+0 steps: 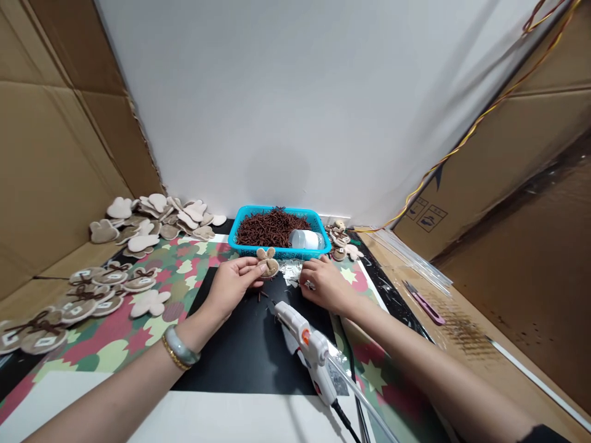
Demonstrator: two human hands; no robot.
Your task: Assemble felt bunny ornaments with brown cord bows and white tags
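Right hand (325, 285): underside hidden, cannot tell grip
Left hand (236, 282): pinches rabbit-shaped piece (270, 268)
Blue basket (244, 248), twelve o'clock: brown twists (268, 228), jar (305, 240)

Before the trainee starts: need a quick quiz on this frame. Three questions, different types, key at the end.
1. Short answer: which of the person's hands holds the rabbit-shaped piece?
2. True or false: the glue gun is out of the person's grip.
3. Fill in: the blue basket holds brown strands and a clear-and-white ____.

Key:
1. The left hand.
2. True; the right hand is at the white scraps, clear of the gun.
3. Container, lying on its side.
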